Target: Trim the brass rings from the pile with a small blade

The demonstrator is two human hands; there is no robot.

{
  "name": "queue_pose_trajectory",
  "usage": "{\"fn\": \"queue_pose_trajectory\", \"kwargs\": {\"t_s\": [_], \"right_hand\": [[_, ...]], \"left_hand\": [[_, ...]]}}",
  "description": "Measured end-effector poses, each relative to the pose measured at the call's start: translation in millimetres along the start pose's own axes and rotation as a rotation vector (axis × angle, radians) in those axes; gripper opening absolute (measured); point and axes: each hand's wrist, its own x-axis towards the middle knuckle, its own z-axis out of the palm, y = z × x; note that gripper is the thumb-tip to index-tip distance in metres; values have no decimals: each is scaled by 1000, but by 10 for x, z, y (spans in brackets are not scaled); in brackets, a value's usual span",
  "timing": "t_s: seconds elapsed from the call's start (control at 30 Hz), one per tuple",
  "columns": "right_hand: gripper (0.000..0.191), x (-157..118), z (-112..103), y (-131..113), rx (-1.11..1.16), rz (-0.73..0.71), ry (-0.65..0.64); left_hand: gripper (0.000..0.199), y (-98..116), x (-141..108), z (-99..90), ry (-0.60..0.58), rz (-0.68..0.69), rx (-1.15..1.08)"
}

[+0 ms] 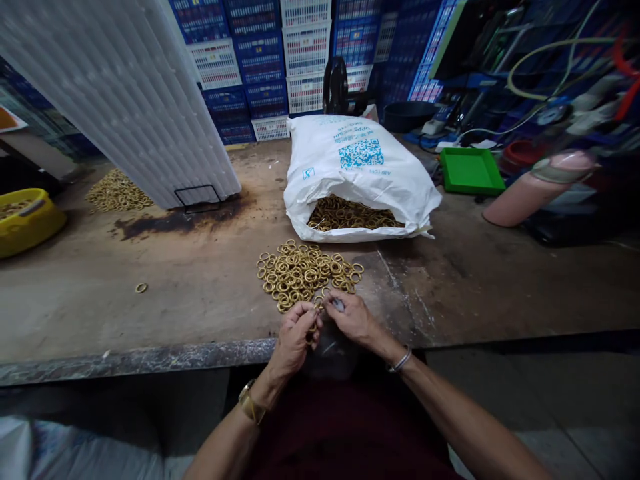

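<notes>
Several brass-coloured rings lie in a loose pile [300,270] near the front of the wooden table. At the pile's near edge my left hand [295,337] is closed on brass rings, some showing between its fingers. My right hand [353,317] meets it from the right, thumb and fingers pinched at a ring [319,302] between the two hands. A small grey object [339,305] shows at the right fingers; what it is cannot be made out. Behind the pile, a white sack [350,160] lies on its side, its mouth open on more rings [350,215].
A single ring [141,288] lies at the left. Farther back stand a tall translucent ribbed stack [135,93], another ring pile [117,190] and a yellow basin [30,223]. On the right are a green tray [471,171] and a pink bottle [535,190]. Stacked crates line the back.
</notes>
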Motion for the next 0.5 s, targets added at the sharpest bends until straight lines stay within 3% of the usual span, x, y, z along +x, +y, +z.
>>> {"fn": "queue_pose_trajectory", "kwargs": {"t_s": [0.13, 0.5], "right_hand": [[10, -83, 23, 45, -141, -116, -150], [9, -76, 25, 49, -230, -113, -218]], "left_hand": [[36, -25, 31, -30, 10, 64, 142], [33, 38, 31, -13, 64, 132, 383]]}}
